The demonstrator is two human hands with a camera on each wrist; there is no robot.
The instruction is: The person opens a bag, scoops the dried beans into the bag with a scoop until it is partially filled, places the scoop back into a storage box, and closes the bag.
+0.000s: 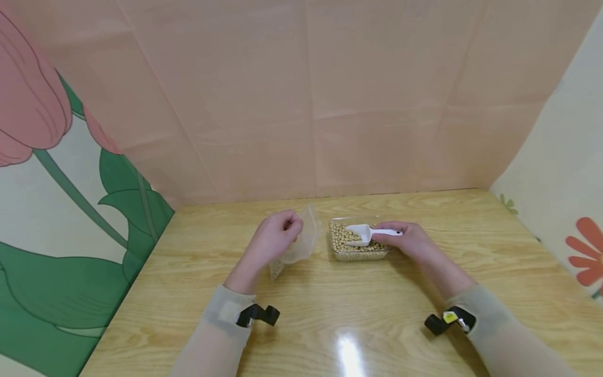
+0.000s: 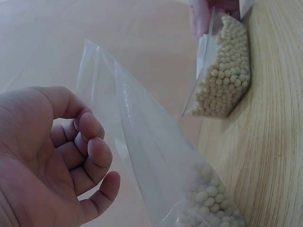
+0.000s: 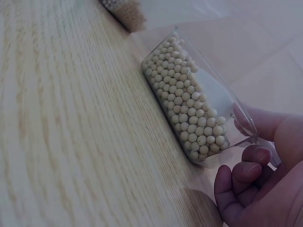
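My right hand (image 1: 405, 238) grips the handle of a white scoop (image 1: 361, 234). The scoop's bowl lies among pale round beans (image 1: 340, 236) in a clear rectangular container (image 1: 360, 255). Curled fingers of my left hand (image 1: 278, 233) meet the side of a clear plastic bag (image 2: 147, 137), thumb and fingertips at its film. The bag stands tilted, upper corner raised, and more beans (image 2: 210, 198) sit in its bottom. In the right wrist view, the container wall hides most of the scoop beside my right hand (image 3: 270, 175).
Both bag and container stand on a wood-grain table (image 1: 358, 298). A pink cloth backdrop (image 1: 311, 104) rises behind the table's far edge. Flower-patterned panels (image 1: 70, 209) flank it on the left and right. Each wrist wears a small black camera (image 1: 256, 314).
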